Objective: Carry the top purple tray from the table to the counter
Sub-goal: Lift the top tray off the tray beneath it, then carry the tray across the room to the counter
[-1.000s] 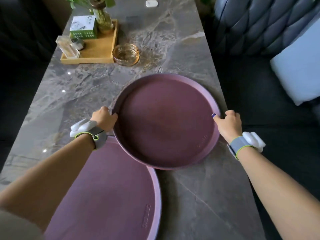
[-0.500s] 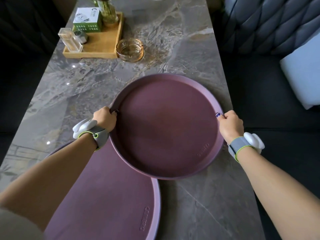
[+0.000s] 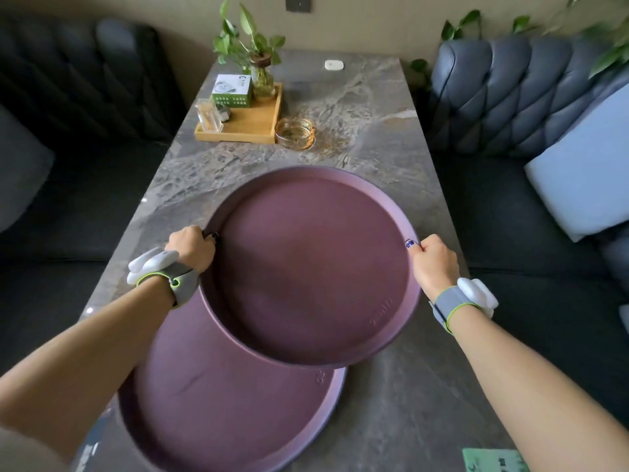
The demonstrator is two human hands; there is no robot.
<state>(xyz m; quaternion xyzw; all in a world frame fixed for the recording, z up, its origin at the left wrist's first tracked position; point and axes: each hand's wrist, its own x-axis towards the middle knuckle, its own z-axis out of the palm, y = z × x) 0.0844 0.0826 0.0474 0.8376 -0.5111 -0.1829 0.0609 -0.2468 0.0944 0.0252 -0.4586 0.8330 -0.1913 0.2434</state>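
Both hands clenched on the top purple tray (image 3: pixel 308 267): left hand (image 3: pixel 192 247) fingers curled over its left rim, right hand (image 3: pixel 434 262) gripping its right rim. Two purple trays counted; the held one overlaps the far part of the second tray (image 3: pixel 218 403), which lies at the bench's (image 3: pixel 391 165) near edge. Both arms reach forward, one grey wristband each.
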